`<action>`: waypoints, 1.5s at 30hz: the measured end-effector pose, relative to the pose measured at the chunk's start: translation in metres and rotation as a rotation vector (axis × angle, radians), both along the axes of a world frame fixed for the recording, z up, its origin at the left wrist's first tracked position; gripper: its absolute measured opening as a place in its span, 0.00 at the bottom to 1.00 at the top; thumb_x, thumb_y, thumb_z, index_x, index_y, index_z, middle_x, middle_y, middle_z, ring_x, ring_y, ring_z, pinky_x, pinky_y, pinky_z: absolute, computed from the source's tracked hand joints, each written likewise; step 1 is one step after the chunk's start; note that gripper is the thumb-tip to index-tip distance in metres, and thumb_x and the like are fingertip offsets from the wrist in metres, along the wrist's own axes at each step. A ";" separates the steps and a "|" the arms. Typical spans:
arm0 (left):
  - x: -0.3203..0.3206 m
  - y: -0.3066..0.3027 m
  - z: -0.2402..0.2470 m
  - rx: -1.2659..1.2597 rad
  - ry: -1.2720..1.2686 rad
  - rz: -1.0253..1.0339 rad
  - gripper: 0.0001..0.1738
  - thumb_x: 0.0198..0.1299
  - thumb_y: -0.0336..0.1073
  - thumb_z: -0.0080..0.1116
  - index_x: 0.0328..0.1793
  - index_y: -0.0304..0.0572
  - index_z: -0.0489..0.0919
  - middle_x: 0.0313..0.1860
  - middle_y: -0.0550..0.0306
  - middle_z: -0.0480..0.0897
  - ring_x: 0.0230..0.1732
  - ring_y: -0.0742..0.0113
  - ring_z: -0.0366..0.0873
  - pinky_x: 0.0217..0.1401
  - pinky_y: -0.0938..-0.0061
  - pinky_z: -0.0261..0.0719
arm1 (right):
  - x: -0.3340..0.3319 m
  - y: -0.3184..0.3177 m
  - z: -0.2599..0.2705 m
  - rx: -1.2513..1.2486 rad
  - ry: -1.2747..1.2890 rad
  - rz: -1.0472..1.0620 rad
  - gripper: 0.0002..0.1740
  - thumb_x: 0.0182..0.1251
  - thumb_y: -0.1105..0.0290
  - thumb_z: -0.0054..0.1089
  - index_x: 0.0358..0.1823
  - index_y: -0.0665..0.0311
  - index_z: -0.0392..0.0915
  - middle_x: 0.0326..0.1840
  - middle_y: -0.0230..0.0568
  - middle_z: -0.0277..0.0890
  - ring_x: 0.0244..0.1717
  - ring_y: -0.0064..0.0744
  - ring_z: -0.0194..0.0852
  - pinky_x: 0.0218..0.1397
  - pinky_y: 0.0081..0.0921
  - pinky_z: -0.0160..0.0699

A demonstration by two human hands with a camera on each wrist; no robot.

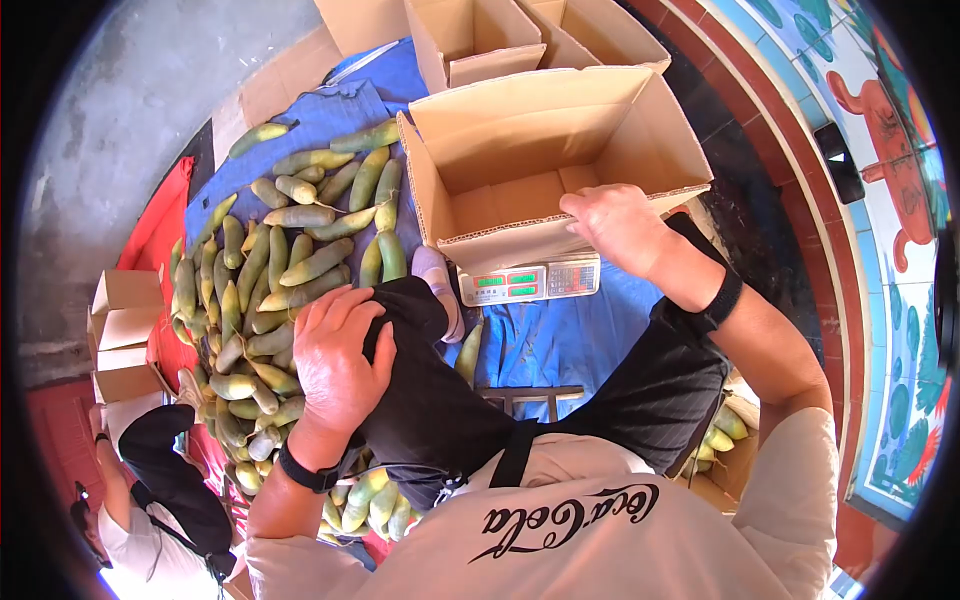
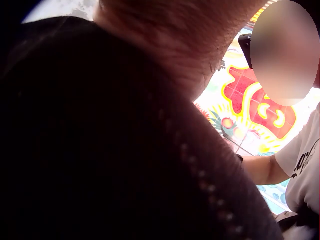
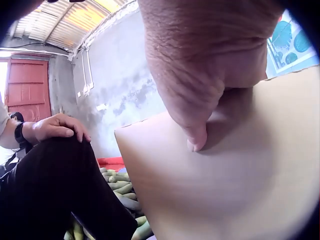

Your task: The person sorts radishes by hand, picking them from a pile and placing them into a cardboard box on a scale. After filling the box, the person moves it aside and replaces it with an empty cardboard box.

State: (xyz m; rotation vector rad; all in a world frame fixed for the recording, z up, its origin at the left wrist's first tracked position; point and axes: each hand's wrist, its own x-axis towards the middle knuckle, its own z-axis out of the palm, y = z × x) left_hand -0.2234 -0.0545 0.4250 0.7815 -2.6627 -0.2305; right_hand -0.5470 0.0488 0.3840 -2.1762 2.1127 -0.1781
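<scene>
An open cardboard box (image 1: 520, 240) sits over a digital scale (image 1: 530, 283), whose lit display shows below the box's near wall. My right hand (image 1: 625, 228) grips that near wall at its top edge. In the right wrist view, the thumb of the right hand (image 3: 200, 75) lies against the outer face of the cardboard box (image 3: 215, 185), while the other fingers are hidden past the rim. My left hand (image 1: 340, 350) rests on my left knee with its fingers extended, holding nothing. The left wrist view is mostly dark cloth.
Many green radishes (image 1: 318, 262) lie heaped on a blue tarp (image 1: 340, 110) to the left. More cardboard boxes (image 1: 475, 40) stand behind the scale. Another person (image 1: 160, 500) sits at the lower left. A tiled, painted wall (image 1: 900, 300) runs along the right.
</scene>
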 end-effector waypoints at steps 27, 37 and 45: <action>-0.004 -0.001 -0.003 0.007 -0.001 -0.004 0.12 0.46 0.31 0.63 0.39 0.39 0.80 0.46 0.51 0.82 0.53 0.49 0.77 0.56 0.60 0.71 | 0.015 0.009 0.014 -0.249 0.032 -0.028 0.27 0.52 0.67 0.67 0.54 0.63 0.73 0.46 0.45 0.76 0.51 0.43 0.75 0.56 0.38 0.72; 0.004 -0.021 -0.004 0.444 0.107 -0.110 0.31 0.59 0.54 0.56 0.60 0.37 0.74 0.55 0.42 0.77 0.60 0.46 0.72 0.65 0.62 0.65 | -0.031 0.127 0.010 -0.338 0.153 -0.353 0.13 0.55 0.75 0.65 0.43 0.65 0.78 0.43 0.45 0.77 0.45 0.48 0.76 0.50 0.37 0.75; 0.133 -0.076 -0.097 0.845 0.291 0.575 0.23 0.70 0.48 0.48 0.57 0.35 0.76 0.53 0.54 0.81 0.53 0.63 0.78 0.58 0.71 0.70 | -0.060 0.191 -0.018 -0.234 -0.107 -0.695 0.05 0.64 0.76 0.57 0.40 0.69 0.78 0.39 0.48 0.77 0.42 0.48 0.77 0.47 0.35 0.76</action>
